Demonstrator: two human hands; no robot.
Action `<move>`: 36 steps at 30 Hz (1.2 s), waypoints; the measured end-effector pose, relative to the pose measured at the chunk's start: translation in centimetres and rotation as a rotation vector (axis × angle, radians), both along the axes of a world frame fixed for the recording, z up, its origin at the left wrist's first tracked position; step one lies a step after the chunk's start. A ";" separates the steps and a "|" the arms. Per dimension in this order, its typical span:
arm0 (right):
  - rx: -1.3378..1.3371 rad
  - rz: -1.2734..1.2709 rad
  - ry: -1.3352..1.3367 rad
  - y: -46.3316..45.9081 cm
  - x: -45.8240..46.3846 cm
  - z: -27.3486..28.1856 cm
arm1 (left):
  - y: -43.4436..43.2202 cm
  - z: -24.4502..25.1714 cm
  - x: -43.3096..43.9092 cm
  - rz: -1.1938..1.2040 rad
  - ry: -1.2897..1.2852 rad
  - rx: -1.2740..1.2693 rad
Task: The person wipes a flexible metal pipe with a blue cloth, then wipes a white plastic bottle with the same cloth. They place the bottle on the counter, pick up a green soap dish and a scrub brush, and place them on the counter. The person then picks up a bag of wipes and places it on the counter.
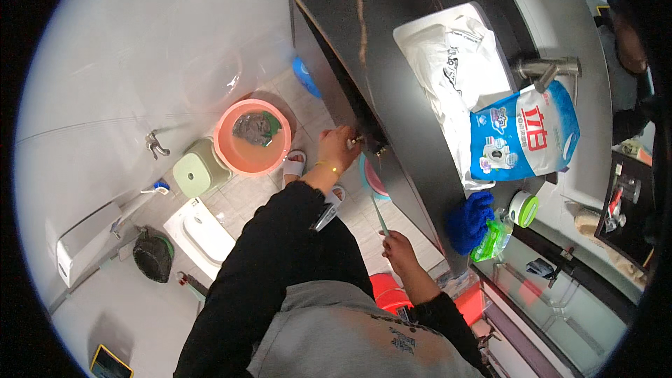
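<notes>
My left hand (pixel 338 149), with a yellow bracelet at the wrist, is at the front panel of a dark vanity cabinet (pixel 325 84), beside a dark gap under the countertop. Its fingers are curled and partly hidden; a small shiny thing shows at them, and I cannot tell whether they grip anything. Lower down, my right hand (pixel 400 253) is closed around a slim pale green handle (pixel 380 215). That handle points towards a pink and light-blue basin (pixel 374 177), half hidden by the cabinet; the handle's far end is unclear.
A white bag (pixel 446 79) and a blue detergent pouch (pixel 520 134) lie over the sink, by a metal faucet (pixel 548 69). An orange basin (pixel 252 160) holds murky water and dark cloth. Near it stand a green stool (pixel 199 170), a squat toilet (pixel 202 233) and a red bucket (pixel 388 291).
</notes>
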State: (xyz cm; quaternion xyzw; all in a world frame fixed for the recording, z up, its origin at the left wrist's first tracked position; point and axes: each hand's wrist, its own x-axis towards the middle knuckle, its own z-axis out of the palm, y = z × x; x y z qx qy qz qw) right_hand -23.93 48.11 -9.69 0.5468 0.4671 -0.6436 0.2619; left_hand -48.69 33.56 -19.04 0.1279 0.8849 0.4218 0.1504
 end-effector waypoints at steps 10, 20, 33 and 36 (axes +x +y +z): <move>-0.198 -0.205 0.096 -7.3 -14.7 -15.6 | -14.5 -0.3 1.4 -0.001 0.085 0.018; 0.021 -0.569 0.355 -7.2 -28.1 -25.0 | -15.5 -0.9 1.7 -0.032 0.027 0.139; -0.146 -0.022 0.549 -9.2 -21.6 -23.9 | -14.9 -1.4 2.4 0.018 0.008 0.109; -0.073 0.174 0.209 -11.1 -14.2 -20.6 | -13.9 -1.0 2.4 0.047 -0.031 0.082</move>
